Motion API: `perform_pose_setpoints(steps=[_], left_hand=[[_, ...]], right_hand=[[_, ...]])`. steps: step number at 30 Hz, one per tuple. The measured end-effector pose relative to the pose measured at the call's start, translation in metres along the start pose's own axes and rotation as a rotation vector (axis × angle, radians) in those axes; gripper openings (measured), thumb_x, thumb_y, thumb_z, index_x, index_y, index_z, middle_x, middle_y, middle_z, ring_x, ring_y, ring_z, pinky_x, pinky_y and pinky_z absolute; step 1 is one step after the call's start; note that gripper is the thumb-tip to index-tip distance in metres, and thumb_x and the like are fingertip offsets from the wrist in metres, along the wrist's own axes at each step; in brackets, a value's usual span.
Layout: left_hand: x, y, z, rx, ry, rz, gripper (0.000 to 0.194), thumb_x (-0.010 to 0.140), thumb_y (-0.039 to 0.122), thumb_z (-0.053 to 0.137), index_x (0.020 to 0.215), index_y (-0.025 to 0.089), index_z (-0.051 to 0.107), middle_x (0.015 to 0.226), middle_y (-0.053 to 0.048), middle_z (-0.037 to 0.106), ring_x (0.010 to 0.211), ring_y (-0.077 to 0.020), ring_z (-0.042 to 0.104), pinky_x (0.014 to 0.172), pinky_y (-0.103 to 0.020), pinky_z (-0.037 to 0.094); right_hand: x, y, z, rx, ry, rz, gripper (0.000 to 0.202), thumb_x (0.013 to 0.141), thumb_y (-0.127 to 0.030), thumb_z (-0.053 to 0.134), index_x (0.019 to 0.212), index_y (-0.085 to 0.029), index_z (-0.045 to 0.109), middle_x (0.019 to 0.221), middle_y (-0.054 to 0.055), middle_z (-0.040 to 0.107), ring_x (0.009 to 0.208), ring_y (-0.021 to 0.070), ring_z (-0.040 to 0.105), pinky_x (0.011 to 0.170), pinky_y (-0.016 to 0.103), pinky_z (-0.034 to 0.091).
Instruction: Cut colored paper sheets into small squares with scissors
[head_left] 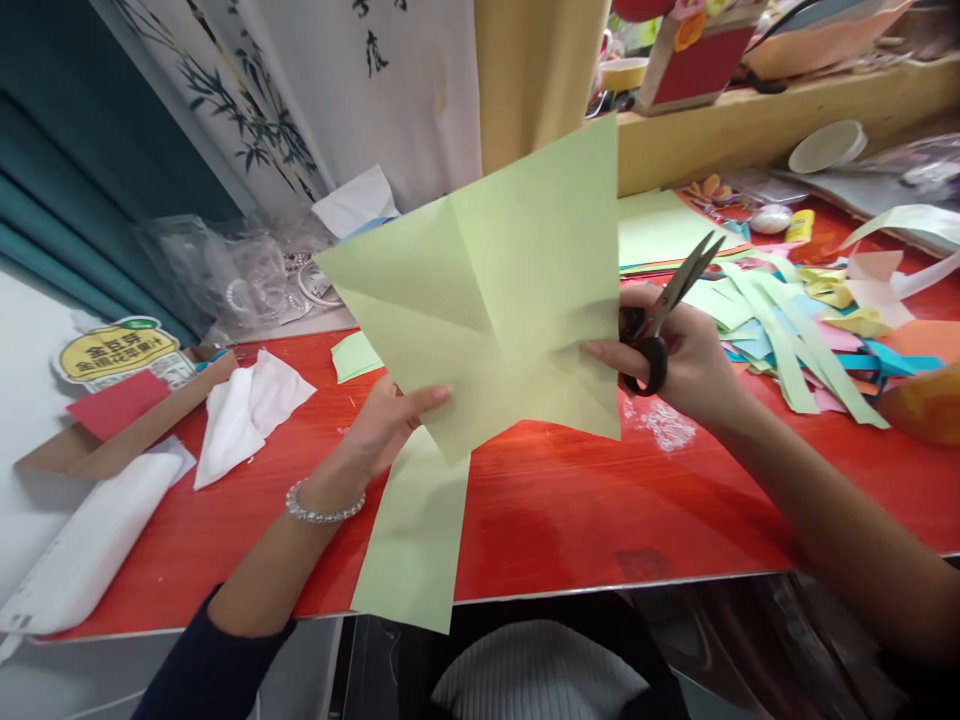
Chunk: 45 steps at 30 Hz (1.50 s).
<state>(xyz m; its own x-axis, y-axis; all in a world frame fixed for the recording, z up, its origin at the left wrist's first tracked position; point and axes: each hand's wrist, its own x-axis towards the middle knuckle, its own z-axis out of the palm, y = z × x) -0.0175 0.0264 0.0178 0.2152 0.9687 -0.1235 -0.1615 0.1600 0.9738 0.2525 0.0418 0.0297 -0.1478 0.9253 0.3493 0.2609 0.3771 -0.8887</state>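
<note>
Head view: a creased light-green paper sheet (525, 290) is held raised above the red bench (570, 520), near the middle of its front edge. The left hand (386, 425) grips the sheet's lower-left margin, thumb in front; the fingers of the right hand (679, 355) are closed both on its right margin and on the scissors (675, 295), whose blades point up and away from the sheet. Below the left hand, a green paper strip (412, 540) reaches past the bench's front edge; its upper end is hidden. Toward the right end lie mixed paper scraps (787, 335), with a yellow glue stick (800, 226) beyond them. Toward the left end lie crumpled white tissues (247, 415), beside a cardboard tray (161, 415).
</note>
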Motion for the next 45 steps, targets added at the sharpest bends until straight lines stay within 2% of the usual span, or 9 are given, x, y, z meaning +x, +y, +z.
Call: perform_pose_setpoints(steps=[6, 10, 14, 18, 23, 26, 33, 38, 45], left_hand=[[-0.005, -0.003, 0.012, 0.064, 0.005, -0.05, 0.047, 0.068, 0.026, 0.074, 0.113, 0.021, 0.061, 0.113, -0.008, 0.066, 0.108, -0.0257, 0.06, 0.092, -0.038, 0.05], [-0.001, 0.001, 0.007, 0.045, 0.099, -0.046, 0.03, 0.069, 0.024, 0.073, 0.097, 0.015, 0.067, 0.109, -0.01, 0.068, 0.102, -0.0247, 0.063, 0.087, -0.034, 0.053], [0.001, 0.007, 0.001, 0.021, 0.214, 0.014, 0.031, 0.068, 0.023, 0.074, 0.097, 0.015, 0.067, 0.107, -0.009, 0.069, 0.095, -0.0224, 0.065, 0.082, -0.031, 0.056], [0.0, 0.012, -0.003, 0.016, 0.304, 0.098, 0.022, 0.067, 0.024, 0.074, 0.086, 0.014, 0.067, 0.101, -0.008, 0.07, 0.093, -0.022, 0.066, 0.082, -0.031, 0.056], [-0.003, 0.017, -0.002, 0.022, 0.399, 0.17, 0.016, 0.065, 0.026, 0.075, 0.073, 0.015, 0.065, 0.09, -0.006, 0.071, 0.094, -0.0235, 0.066, 0.08, -0.03, 0.057], [-0.005, 0.018, 0.001, -0.003, 0.442, 0.201, 0.018, 0.063, 0.026, 0.076, 0.075, 0.016, 0.066, 0.091, -0.006, 0.071, 0.097, -0.0261, 0.065, 0.079, -0.032, 0.058], [-0.011, 0.012, 0.006, 0.011, 0.386, 0.186, 0.014, 0.064, 0.025, 0.075, 0.071, 0.018, 0.066, 0.087, -0.004, 0.07, 0.099, -0.0281, 0.063, 0.082, -0.038, 0.057], [-0.015, 0.012, 0.014, -0.013, 0.327, 0.228, 0.022, 0.066, 0.022, 0.074, 0.086, 0.017, 0.067, 0.097, -0.005, 0.069, 0.102, -0.0255, 0.063, 0.085, -0.037, 0.056], [-0.017, 0.011, 0.017, 0.014, 0.302, 0.208, 0.013, 0.07, 0.018, 0.071, 0.082, 0.016, 0.066, 0.104, -0.004, 0.068, 0.105, -0.0233, 0.061, 0.09, -0.036, 0.052]], right_hand=[[0.009, 0.006, 0.0, 0.121, 0.025, 0.189, 0.043, 0.07, -0.038, 0.07, 0.11, -0.029, 0.057, 0.073, -0.001, 0.053, 0.06, 0.0141, 0.054, 0.049, 0.027, 0.042], [0.022, 0.018, -0.005, 0.165, -0.031, 0.402, 0.04, 0.074, -0.053, 0.062, 0.093, -0.018, 0.06, 0.079, 0.006, 0.061, 0.061, 0.0146, 0.057, 0.047, 0.027, 0.044], [0.027, 0.02, -0.015, 0.037, -0.077, 0.436, 0.043, 0.076, -0.057, 0.057, 0.087, -0.015, 0.063, 0.075, 0.008, 0.064, 0.056, 0.0125, 0.055, 0.048, 0.027, 0.043], [0.021, 0.007, -0.02, -0.126, -0.341, 0.378, 0.04, 0.074, -0.052, 0.06, 0.085, -0.015, 0.068, 0.068, 0.006, 0.062, 0.054, 0.0121, 0.052, 0.046, 0.027, 0.038], [0.006, -0.008, -0.005, -0.179, -0.74, 0.376, 0.045, 0.071, -0.045, 0.067, 0.107, -0.017, 0.064, 0.065, 0.0, 0.056, 0.052, 0.0098, 0.045, 0.045, 0.025, 0.032], [-0.003, -0.011, 0.012, -0.15, -0.834, 0.393, 0.042, 0.073, -0.046, 0.065, 0.102, -0.017, 0.065, 0.061, -0.002, 0.053, 0.05, 0.0091, 0.042, 0.044, 0.024, 0.029], [-0.016, -0.007, 0.04, 0.062, -0.717, 0.495, 0.039, 0.075, -0.046, 0.064, 0.102, -0.019, 0.064, 0.071, 0.001, 0.059, 0.059, 0.0128, 0.053, 0.049, 0.025, 0.038], [-0.017, -0.01, 0.041, 0.075, -0.631, 0.512, 0.042, 0.073, -0.042, 0.066, 0.107, -0.019, 0.063, 0.067, -0.001, 0.057, 0.049, 0.0085, 0.045, 0.048, 0.024, 0.036], [-0.018, -0.012, 0.041, 0.051, -0.639, 0.508, 0.042, 0.072, -0.042, 0.066, 0.106, -0.017, 0.063, 0.067, -0.001, 0.057, 0.048, 0.0078, 0.045, 0.047, 0.024, 0.035]])
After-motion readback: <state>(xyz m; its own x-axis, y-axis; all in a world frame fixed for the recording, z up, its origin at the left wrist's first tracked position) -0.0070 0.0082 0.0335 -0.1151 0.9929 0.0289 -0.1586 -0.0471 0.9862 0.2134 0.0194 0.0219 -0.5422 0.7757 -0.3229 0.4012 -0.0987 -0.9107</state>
